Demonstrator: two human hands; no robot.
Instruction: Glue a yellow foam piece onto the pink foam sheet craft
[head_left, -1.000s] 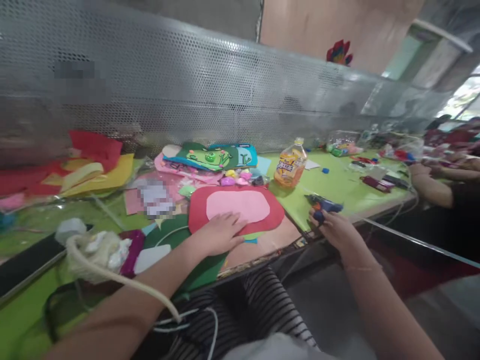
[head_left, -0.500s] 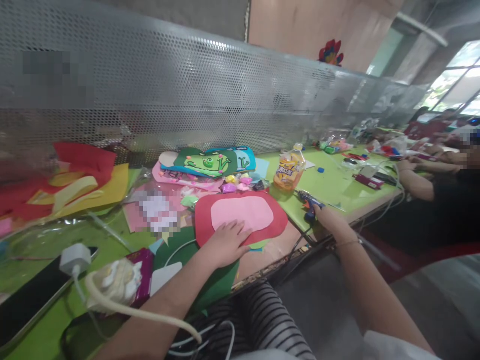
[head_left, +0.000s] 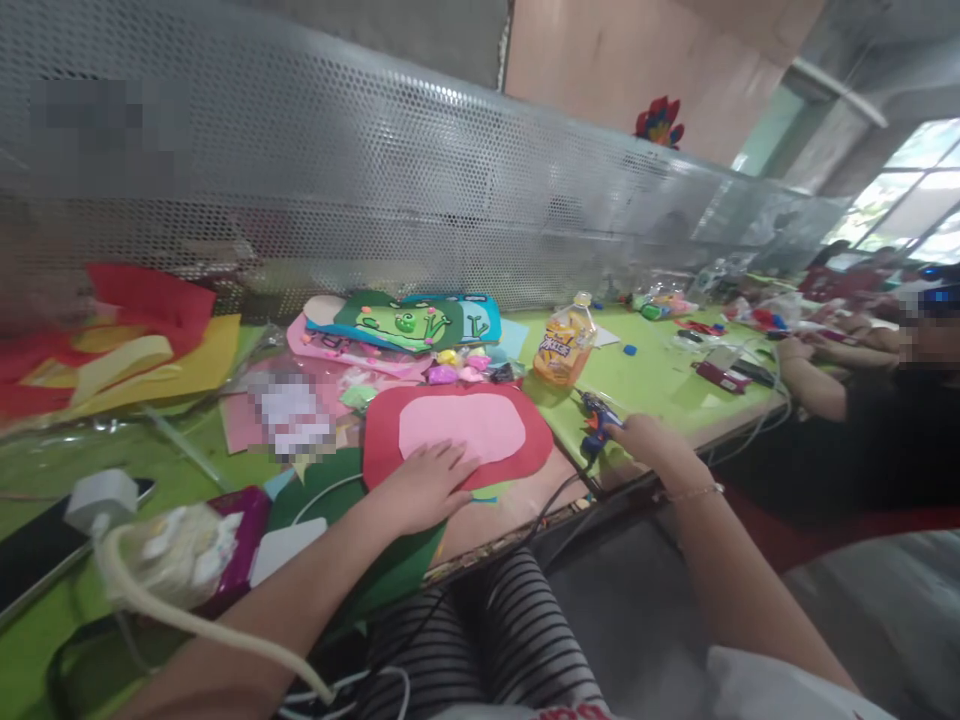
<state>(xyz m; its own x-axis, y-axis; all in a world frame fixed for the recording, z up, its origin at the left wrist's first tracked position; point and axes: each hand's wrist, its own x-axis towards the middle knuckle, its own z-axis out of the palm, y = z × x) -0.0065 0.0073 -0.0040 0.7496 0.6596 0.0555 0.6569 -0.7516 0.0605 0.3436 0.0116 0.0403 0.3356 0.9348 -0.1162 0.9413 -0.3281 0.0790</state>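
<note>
My left hand (head_left: 427, 485) lies flat with fingers stretched out on a red rounded foam sheet (head_left: 382, 425), over the lower edge of the pink foam piece (head_left: 469, 425) on top of it. My right hand (head_left: 649, 445) has its fingers closed at the back end of a blue hot glue gun (head_left: 600, 420). The gun's nozzle points toward the bottle, and its black cord drops over the table edge. Part of the finger grip is hidden by the hand itself. A green sheet (head_left: 405, 560) lies partly under my left forearm.
A bottle of orange drink (head_left: 566, 345) stands behind the glue gun. Decorated foam pieces (head_left: 420, 322) and small colourful packets (head_left: 454, 370) lie behind the red sheet. At left are a phone (head_left: 45, 555), charger (head_left: 105, 500) and tissue pack (head_left: 240, 530). A person (head_left: 885, 420) sits at right.
The view has shifted slightly, so most things sit further left. My left hand stays flat on the foam. My right hand and the glue gun have shifted a little toward me relative to the bottle.
</note>
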